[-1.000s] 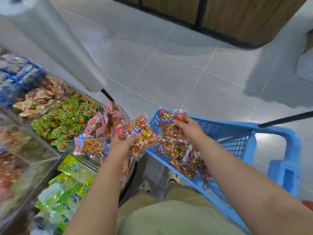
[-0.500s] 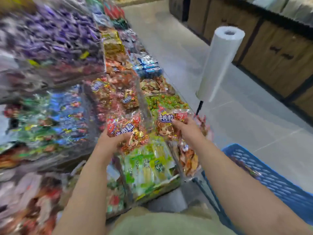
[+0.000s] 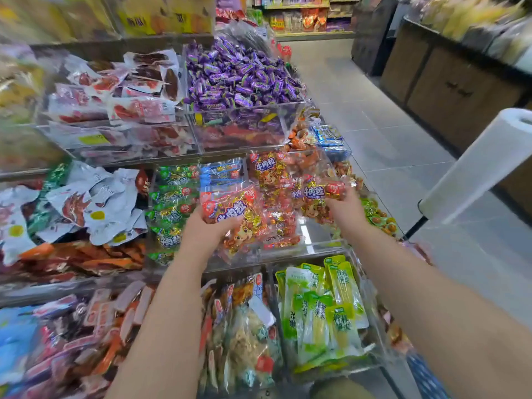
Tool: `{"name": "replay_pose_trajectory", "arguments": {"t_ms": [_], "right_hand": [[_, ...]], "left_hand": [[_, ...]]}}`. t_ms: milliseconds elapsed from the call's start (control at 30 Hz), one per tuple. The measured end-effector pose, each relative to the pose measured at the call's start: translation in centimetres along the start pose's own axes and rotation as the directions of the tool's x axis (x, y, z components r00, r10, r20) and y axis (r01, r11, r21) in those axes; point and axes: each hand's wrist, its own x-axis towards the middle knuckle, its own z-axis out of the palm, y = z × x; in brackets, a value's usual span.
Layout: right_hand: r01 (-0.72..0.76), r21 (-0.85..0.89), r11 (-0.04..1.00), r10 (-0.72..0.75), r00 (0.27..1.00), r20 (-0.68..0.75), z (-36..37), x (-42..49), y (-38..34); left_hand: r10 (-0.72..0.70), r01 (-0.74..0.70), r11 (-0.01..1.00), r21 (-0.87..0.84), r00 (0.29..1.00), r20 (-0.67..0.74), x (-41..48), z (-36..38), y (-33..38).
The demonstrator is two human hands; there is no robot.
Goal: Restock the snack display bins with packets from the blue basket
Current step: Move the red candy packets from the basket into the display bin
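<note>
Both hands have swung up and forward. Left hand (image 3: pixel 201 230) fingers curl round red packet (image 3: pixel 227 207); right hand (image 3: pixel 347 210) fingers grip second packet (image 3: pixel 316 192), clear bin (image 3: pixel 312 240) just below them.

Glossy plastic packets (image 3: pixel 230 214), clear acrylic bins (image 3: pixel 288 249)

Two held red snack packets (image 3: pixel 230 208) (image 3: pixel 316 194), one white bag roll (image 3: pixel 475 165)

Bright, even light; shadows faint. Glare on bin (image 3: pixel 306 236) just right of left hand (image 3: pixel 201 228). Its packet (image 3: pixel 227 208) reads sharp. Heavy blur left of it; frame edges bowed, smeared.
</note>
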Motion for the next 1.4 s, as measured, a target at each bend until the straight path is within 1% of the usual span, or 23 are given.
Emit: {"name": "replay_pose_trajectory", "arguments": {"t_ms": [133,233,300,367,433,500,633,733,800,867,900,967,1000,1033,1100,1133,1267,1400], "right_hand": [[-0.032,-0.201,0.979,0.019,0.998,-0.067,1.8,2.2,-0.2],[-0.079,-0.285,0.955,0.053,0.994,-0.096,3.3,4.2,0.3],[-0.111,-0.324,0.939,0.084,0.992,-0.096,4.2,5.5,0.6],[-0.141,-0.36,0.922,0.12,0.989,-0.082,5.2,6.9,0.9],[-0.202,-0.353,0.913,0.179,0.979,-0.098,6.0,8.5,1.3],[-0.26,-0.347,0.901,0.231,0.965,-0.123,6.8,10.3,2.1],[-0.336,-0.299,0.893,0.288,0.938,-0.192,8.2,13.6,3.2],[-0.4,-0.261,0.878,0.364,0.914,-0.177,9.1,14.4,4.5],[-0.475,-0.227,0.85,0.453,0.88,-0.143,10.0,14.2,5.6],[-0.566,-0.162,0.808,0.552,0.824,-0.125,10.8,13.3,6.4],[-0.605,-0.129,0.786,0.589,0.796,-0.139,10.9,12.8,6.6],[-0.637,-0.092,0.765,0.617,0.767,-0.176,10.8,11.9,6.9],[-0.627,-0.034,0.778,0.616,0.773,-0.153,10.7,11.8,7.2],[-0.62,0.065,0.782,0.624,0.776,-0.097,10.7,11.9,7.3],[-0.613,0.245,0.751,0.628,0.778,0.02,10.7,12.1,7.2],[-0.605,0.28,0.746,0.616,0.786,0.055,10.8,12.3,7.1],[-0.575,0.27,0.772,0.581,0.811,0.066,11.7,13.0,7.5],[-0.516,0.204,0.832,0.528,0.849,-0.005,12.5,14.9,7.2]], "left_hand": [[0.024,-0.025,0.999,0.028,1.0,0.019,2.0,1.3,0.8],[0.013,-0.015,1.0,0.019,0.998,0.061,3.8,2.1,1.7],[-0.027,0.026,1.0,0.012,0.995,0.091,5.1,2.7,2.5],[-0.072,0.076,0.996,-0.045,0.994,0.079,6.2,3.1,3.3],[-0.078,0.082,0.994,-0.074,0.995,0.059,7.7,3.6,3.8],[-0.055,0.056,0.998,-0.024,0.996,0.064,9.0,4.4,4.0],[-0.011,0.008,0.999,0.05,0.998,0.061,11.8,5.8,3.3],[-0.018,0.014,0.998,0.064,0.998,0.063,12.7,7.0,3.4],[-0.027,0.021,0.997,0.078,0.996,0.084,13.0,7.7,3.2],[-0.04,0.031,0.996,0.09,0.994,0.104,13.2,8.2,2.8],[-0.048,0.038,0.994,0.099,0.993,0.107,13.2,8.4,2.6],[-0.07,0.06,0.993,0.106,0.993,0.093,13.2,8.6,2.3],[-0.083,0.074,0.992,0.102,0.993,0.082,13.1,8.6,2.2],[-0.096,0.088,0.991,0.096,0.993,0.074,13.1,8.6,2.2],[-0.112,0.106,0.99,0.095,0.992,0.058,13.1,8.6,2.1],[-0.119,0.113,0.989,0.098,0.992,0.052,13.1,8.5,2.2],[-0.136,0.132,0.987,0.089,0.99,0.046,13.2,8.4,2.3],[-0.135,0.131,0.986,0.101,0.99,0.042,13.3,7.9,1.6]]}}
